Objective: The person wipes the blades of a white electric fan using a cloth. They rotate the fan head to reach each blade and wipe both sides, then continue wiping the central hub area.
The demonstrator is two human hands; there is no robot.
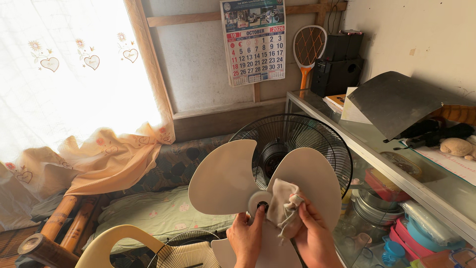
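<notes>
**A:** What step is in hand, judged from what is seen nearest?

**B:** A wiping step, it appears. A white fan blade [233, 181] with three lobes is held up close before the camera, and a small grey cloth [285, 203] is pressed against it just right of the hub.

**A:** How are the hands placed?

**B:** The left hand [245, 238] is closed around the blade's lower part, with the thumb laid on the round hub. The right hand [310, 233] is bunched on the cloth, the fingers curled tight so that the cloth is pinched against the right lobe. The two hands are set close together, almost touching below the hub.

**A:** What would the next move call for?

**B:** Probably the cloth would have to be drawn outward along the lobe while the blade is kept steady at the hub. The lobes look thin and may flex, so gentle pressure seems wise.

**A:** And what is seen beyond?

**B:** Low down, a loose wire grille [186, 250] is seen beside a pale yellow chair back [116, 240]. Just behind the blade, the black fan cage [325, 141] is stood upright, its motor bared. To the right a glass shelf [342, 129] with a cabinet of dishes beneath is seen. Farther off, a cushioned bench [158, 211] is set under a curtain [99, 149], and a calendar [254, 42] is hung on the wall.
</notes>
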